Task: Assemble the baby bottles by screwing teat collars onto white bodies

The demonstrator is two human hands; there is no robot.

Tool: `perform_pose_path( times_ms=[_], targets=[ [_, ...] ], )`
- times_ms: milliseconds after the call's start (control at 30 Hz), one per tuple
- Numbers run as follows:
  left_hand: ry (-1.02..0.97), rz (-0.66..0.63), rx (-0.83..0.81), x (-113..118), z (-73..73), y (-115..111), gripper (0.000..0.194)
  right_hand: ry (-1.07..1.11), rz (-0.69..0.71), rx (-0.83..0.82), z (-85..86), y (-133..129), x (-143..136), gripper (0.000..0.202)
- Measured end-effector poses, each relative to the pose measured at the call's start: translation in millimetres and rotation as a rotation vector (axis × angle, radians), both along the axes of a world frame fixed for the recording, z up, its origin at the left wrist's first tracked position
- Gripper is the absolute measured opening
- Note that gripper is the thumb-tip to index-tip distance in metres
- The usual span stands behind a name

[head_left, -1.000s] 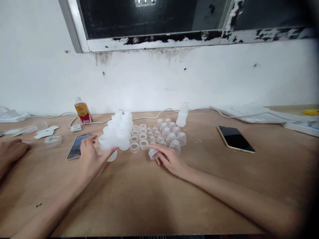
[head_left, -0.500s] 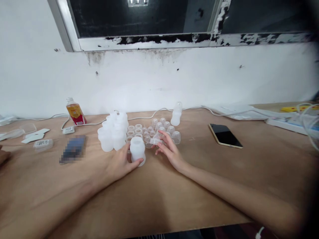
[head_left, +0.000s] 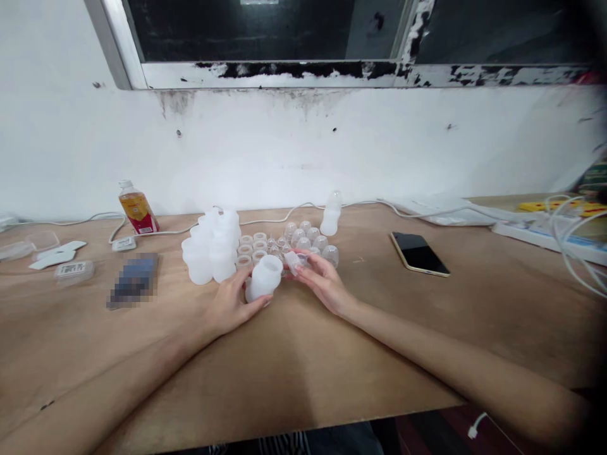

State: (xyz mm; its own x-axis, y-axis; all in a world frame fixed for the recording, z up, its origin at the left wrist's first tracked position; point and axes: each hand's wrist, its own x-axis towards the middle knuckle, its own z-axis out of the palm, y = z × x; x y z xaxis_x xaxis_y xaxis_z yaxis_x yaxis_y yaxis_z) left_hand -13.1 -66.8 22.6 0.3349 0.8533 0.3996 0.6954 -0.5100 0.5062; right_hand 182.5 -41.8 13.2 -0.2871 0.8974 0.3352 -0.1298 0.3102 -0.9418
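- Desk (head_left: 265,379) runs from front edge to our wrists: elbow room.
- Our left hand (head_left: 233,299) grips a tilted, uncapped bottle (head_left: 263,280); our right hand (head_left: 328,285) pinches a clear part (head_left: 292,261) just beside its mouth.
- Beyond, other bottles (head_left: 214,249), rings (head_left: 245,251) and domes (head_left: 321,243) seem left to do.
- One domed bottle (head_left: 331,219) near the wall (head_left: 284,151) looks done.

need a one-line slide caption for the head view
Left hand holds a tilted white bottle, right hand a clear part, with rings and clear domes behind.
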Motion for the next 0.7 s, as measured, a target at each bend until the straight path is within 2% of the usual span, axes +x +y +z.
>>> perform_pose_path(
  times_ms=[133, 233, 333, 500, 700],
  targets=[
    [0.008, -0.092, 0.075, -0.5, 0.8, -1.2, 0.042, -0.016, -0.045, 0.057, 3.3, 3.1, 5.1, 0.035],
    [0.021, -0.08, 0.06, -0.7, 2.8, -1.5, 0.04, -0.067, 0.011, 0.129, 7.0, 3.5, 8.7, 0.036],
    [0.036, -0.06, 0.047, -1.5, 4.9, -2.2, 0.042, -0.195, 0.078, 0.254, 10.9, 3.1, 13.2, 0.036],
    [0.059, -0.058, 0.035, -4.5, 6.3, -2.4, 0.044, -0.474, 0.109, 0.462, 16.3, 2.0, 20.4, 0.033],
    [0.006, -0.139, -0.037, -9.0, 4.3, 4.4, 0.041, -0.595, 0.111, 0.695, 19.9, 1.5, 22.5, 0.029]
  ],
)
